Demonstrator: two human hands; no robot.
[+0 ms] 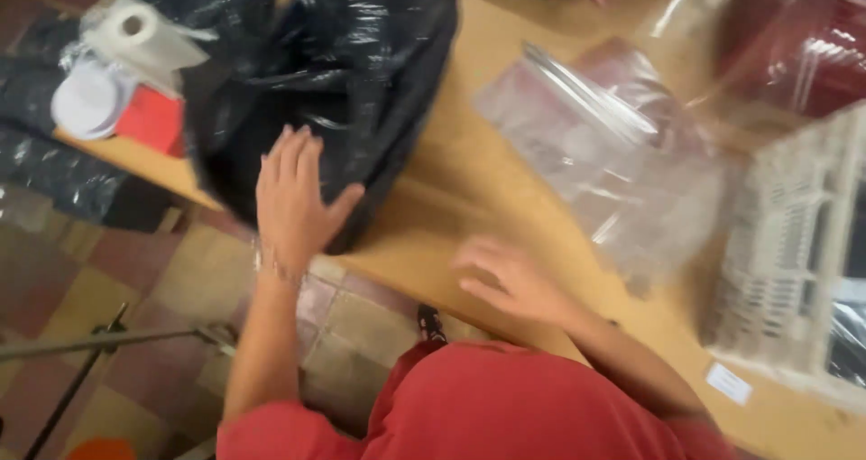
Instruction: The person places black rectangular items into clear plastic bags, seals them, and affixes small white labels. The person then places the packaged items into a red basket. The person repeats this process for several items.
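The left hand (293, 198) lies flat, fingers spread, on the bulging black plastic bag (316, 72) at the wooden surface's (469, 198) left edge, while the blurred right hand (510, 280) hovers open and empty nearby, clear zip bags (613, 153) lying untouched to the right.

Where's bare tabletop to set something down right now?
Bare table runs between the black bag and the clear plastic bags. Crowded on the far side: white basket. The right hand hovers over the near edge.
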